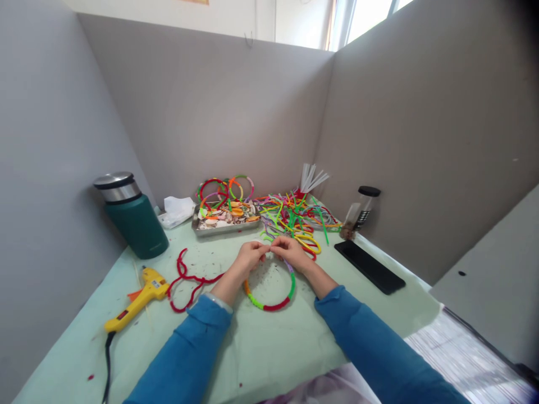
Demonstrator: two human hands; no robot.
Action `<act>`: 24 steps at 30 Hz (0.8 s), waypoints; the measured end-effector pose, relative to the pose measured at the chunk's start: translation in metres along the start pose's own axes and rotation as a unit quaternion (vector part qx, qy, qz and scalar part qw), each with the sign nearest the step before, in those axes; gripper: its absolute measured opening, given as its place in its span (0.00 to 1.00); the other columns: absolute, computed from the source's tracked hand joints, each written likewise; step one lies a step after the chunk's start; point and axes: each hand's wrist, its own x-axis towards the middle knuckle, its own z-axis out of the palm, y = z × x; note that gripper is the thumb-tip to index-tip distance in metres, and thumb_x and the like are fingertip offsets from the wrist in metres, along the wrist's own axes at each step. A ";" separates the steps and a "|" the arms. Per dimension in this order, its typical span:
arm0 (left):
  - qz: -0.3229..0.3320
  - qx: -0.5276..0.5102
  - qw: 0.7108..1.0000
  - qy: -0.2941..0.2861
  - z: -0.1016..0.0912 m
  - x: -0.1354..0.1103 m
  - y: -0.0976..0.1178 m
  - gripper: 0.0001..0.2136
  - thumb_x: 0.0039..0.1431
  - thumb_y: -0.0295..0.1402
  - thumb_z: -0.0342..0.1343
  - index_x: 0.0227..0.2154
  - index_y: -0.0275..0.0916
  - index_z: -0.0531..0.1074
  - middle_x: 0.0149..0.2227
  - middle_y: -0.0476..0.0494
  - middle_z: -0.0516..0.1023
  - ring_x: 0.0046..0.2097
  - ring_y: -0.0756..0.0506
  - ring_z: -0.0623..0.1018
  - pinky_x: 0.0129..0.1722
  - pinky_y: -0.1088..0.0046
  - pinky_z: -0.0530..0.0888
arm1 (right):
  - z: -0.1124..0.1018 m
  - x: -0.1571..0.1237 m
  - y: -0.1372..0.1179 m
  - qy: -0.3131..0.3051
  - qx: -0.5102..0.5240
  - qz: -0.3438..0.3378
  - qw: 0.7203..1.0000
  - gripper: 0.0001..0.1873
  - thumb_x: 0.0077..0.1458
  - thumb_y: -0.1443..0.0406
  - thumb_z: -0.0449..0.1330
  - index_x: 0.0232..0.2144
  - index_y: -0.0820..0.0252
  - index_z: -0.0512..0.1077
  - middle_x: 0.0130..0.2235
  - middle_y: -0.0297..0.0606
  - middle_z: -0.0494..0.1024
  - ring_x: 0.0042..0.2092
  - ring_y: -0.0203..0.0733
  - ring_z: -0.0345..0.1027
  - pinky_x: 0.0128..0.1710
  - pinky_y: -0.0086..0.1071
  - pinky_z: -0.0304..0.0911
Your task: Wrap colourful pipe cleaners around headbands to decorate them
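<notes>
While the left hand (249, 257) and right hand (291, 252) pinch its far arc at 12 o'clock, the colour-wrapped hoop (273, 306) lies nearly flat on the green tabletop (273, 353), its red arc toward 6 o'clock; a glue gun (141, 300) at 9 o'clock, grey partitions (210, 112) around.

Fuzzy, chenille-wrapped hoop (273, 306) at centre; shiny metal tray (219, 230) at twelve o'clock; glossy yellow plastic glue gun (141, 297) at nine o'clock; matt pale-green table (269, 348).
</notes>
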 end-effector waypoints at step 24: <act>0.025 -0.020 0.999 -0.034 -0.004 -0.002 0.003 0.15 0.45 0.43 0.59 0.21 0.35 0.65 0.17 0.53 0.62 0.13 0.59 0.53 0.13 0.78 0.46 | -0.004 -0.001 0.000 -0.051 0.097 0.024 0.994 0.11 0.45 0.60 0.62 0.28 0.62 0.69 0.21 0.29 0.64 0.23 0.31 0.55 0.24 0.26 0.51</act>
